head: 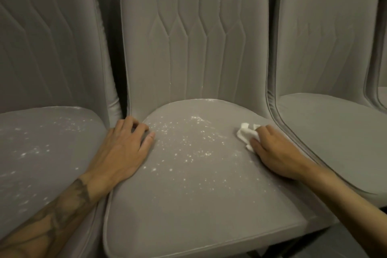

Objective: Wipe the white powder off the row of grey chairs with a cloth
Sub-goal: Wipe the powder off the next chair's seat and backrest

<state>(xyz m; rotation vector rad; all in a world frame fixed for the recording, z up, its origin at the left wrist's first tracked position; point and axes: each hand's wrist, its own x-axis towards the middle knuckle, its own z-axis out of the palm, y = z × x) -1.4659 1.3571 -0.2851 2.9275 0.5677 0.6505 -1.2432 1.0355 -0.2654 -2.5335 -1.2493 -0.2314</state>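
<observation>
three grey chairs [188, 205], one white cloth [245, 132], one left hand [123, 148], one right hand [276, 153]

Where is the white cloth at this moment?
In the head view the white cloth lies on the right part of the middle chair's seat, held by the right hand, right of the white powder.

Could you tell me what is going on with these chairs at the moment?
A person is wiping white powder off grey chairs. The right hand holds a white cloth on the right side of the middle seat; the left hand rests on its left edge. Powder speckles that seat, its backrest and the left chair; the right chair looks clean.
</observation>
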